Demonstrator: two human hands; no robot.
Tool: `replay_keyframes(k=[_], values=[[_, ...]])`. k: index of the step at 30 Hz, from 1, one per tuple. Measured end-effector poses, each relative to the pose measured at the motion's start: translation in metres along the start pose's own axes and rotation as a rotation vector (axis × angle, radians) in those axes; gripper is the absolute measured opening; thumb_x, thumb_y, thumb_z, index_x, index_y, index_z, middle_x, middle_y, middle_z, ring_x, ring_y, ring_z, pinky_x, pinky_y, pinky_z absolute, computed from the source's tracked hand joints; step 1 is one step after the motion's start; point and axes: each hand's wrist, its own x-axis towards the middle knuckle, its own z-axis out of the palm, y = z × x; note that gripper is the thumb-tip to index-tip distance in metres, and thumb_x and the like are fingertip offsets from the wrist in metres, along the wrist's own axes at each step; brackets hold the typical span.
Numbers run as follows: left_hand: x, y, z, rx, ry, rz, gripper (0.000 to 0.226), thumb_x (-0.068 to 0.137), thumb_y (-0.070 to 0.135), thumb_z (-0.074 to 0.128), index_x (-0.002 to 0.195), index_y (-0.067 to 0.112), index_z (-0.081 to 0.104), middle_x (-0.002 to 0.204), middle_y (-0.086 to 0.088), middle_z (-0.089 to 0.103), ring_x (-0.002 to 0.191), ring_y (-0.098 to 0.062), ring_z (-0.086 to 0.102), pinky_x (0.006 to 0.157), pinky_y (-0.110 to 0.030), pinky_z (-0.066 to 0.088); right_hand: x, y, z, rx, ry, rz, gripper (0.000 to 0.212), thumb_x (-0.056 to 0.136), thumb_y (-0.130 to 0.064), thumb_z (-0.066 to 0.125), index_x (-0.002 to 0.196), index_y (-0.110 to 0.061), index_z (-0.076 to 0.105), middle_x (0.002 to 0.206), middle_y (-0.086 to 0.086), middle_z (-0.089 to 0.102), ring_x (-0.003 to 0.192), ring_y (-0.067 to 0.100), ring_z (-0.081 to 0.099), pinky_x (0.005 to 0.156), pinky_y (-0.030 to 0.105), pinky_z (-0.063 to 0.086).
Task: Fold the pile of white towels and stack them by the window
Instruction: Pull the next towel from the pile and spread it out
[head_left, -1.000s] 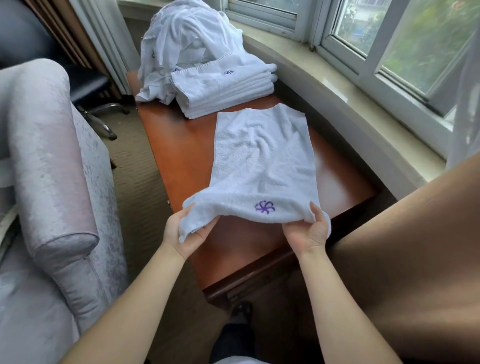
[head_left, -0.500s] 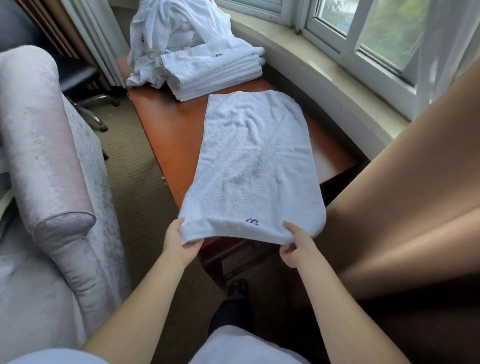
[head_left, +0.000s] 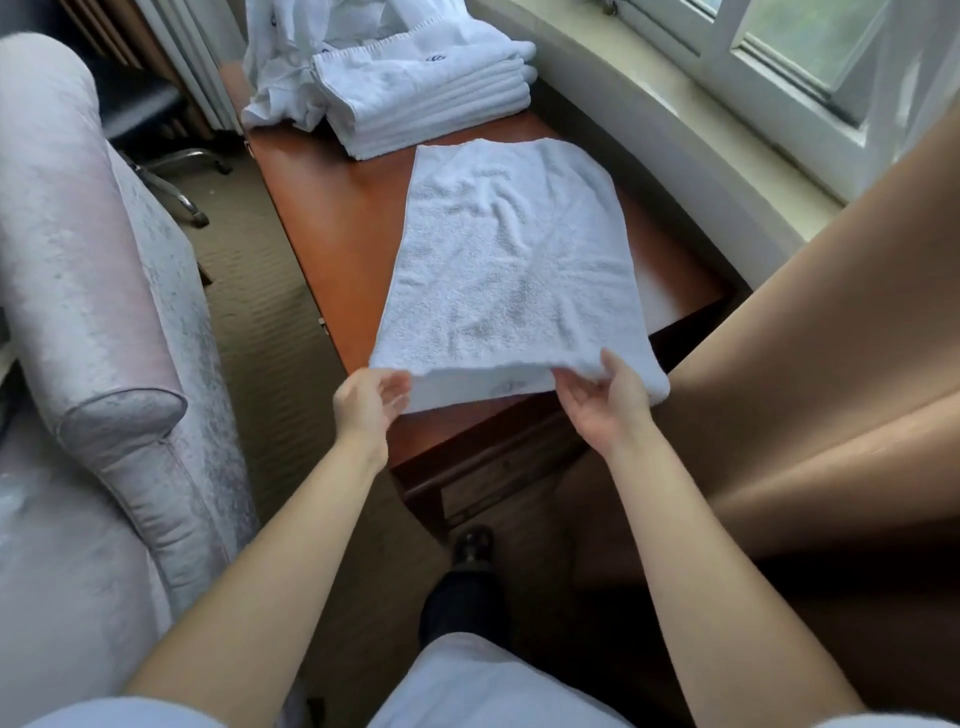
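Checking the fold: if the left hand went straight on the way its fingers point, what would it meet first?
Probably the towel: the left hand is open, fingers aimed at its near folded edge, close or just touching; depth is unclear.

On the table (head_left: 337, 218) a towel (head_left: 511, 270) lies before the folded stack (head_left: 431, 91); the unfolded pile (head_left: 280, 73) sits left of the stack.

Towel (head_left: 511, 260) — white terry cloth, nubbly, matt; folded stack (head_left: 426, 91) of the same cloth. Table (head_left: 332, 218) — reddish wood, polished, glossy. Armchair (head_left: 98, 270) — pale crushed fabric, faint sheen. Carpet (head_left: 265, 312) — ribbed, matt. Chair base (head_left: 179, 161) — shiny metal.
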Motion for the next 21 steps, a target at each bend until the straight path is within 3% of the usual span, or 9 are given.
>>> replay_keyframes(k=[3,5,7,10,14,17,19,21], values=[[0.018,-0.003,0.013,0.547,-0.287,0.253,0.021,0.084,0.012,0.069,0.094,0.029,0.063,0.122,0.003,0.060,0.121,-0.011,0.052,0.106,-0.035,0.042,0.021,-0.009,0.021,-0.073,-0.078,0.026,0.026,0.104,-0.030,0.041,0.108,-0.006,0.052,0.126,0.015,0.059,0.121,0.031,0.056,0.102,0.040,0.043],[0.032,-0.013,0.018,0.849,-0.430,0.325,0.045,0.079,0.018,0.075,0.117,0.037,0.058,0.142,0.005,0.046,0.137,-0.011,0.035,0.116,-0.038,0.028,0.039,-0.006,0.028,-0.156,-0.080,0.046,0.030,0.105,-0.033,0.039,0.111,-0.008,0.055,0.129,0.011,0.055,0.130,0.028,0.047,0.107,0.040,0.033],[0.041,-0.019,0.026,1.093,-0.528,0.343,0.065,0.082,0.025,0.073,0.140,0.031,0.045,0.156,0.004,0.030,0.147,-0.015,0.016,0.120,-0.034,0.013,0.055,-0.001,0.030,-0.189,-0.039,0.080,0.032,0.104,-0.033,0.040,0.124,-0.010,0.051,0.129,0.010,0.054,0.133,0.026,0.044,0.106,0.039,0.032],[0.055,-0.029,0.034,1.357,-0.571,0.324,0.076,0.088,0.040,0.065,0.152,0.033,0.024,0.163,0.000,0.009,0.150,-0.019,-0.002,0.121,-0.042,0.004,0.072,0.006,0.024,-0.205,0.043,0.125,0.039,0.105,-0.030,0.036,0.138,-0.011,0.043,0.136,0.011,0.053,0.132,0.024,0.047,0.105,0.037,0.033],[0.065,-0.028,0.045,1.551,-0.365,0.476,0.095,0.081,0.049,0.065,0.154,0.034,0.006,0.162,0.000,0.012,0.145,-0.026,0.019,0.118,-0.050,0.016,0.076,0.005,0.017,-0.139,0.088,0.141,0.026,0.102,-0.022,0.039,0.112,-0.004,0.054,0.119,0.014,0.062,0.111,0.026,0.060,0.095,0.035,0.040],[0.068,-0.020,0.052,1.588,-0.327,0.430,0.103,0.075,0.053,0.069,0.154,0.034,0.005,0.142,0.003,0.040,0.130,-0.026,0.031,0.104,-0.041,0.029,0.071,0.002,0.013,-0.036,0.162,0.054,0.018,0.093,-0.017,0.044,0.101,-0.005,0.055,0.103,0.013,0.064,0.091,0.024,0.063,0.089,0.033,0.048],[0.065,-0.013,0.055,1.661,-0.313,0.466,0.077,0.078,0.051,0.067,0.145,0.030,0.036,0.119,0.003,0.054,0.117,-0.024,0.036,0.090,-0.035,0.030,0.060,0.006,0.010,0.000,0.213,-0.002,0.014,0.090,-0.013,0.048,0.102,-0.009,0.055,0.097,0.008,0.063,0.084,0.021,0.063,0.079,0.030,0.051],[0.055,-0.008,0.055,1.812,-0.305,0.659,0.028,0.083,0.045,0.057,0.102,0.027,0.066,0.094,0.006,0.058,0.106,-0.022,0.042,0.080,-0.034,0.026,0.056,0.011,-0.001,-0.086,0.367,-0.008,0.025,0.087,-0.006,0.055,0.111,-0.010,0.052,0.101,0.005,0.061,0.082,0.018,0.062,0.073,0.028,0.053]])
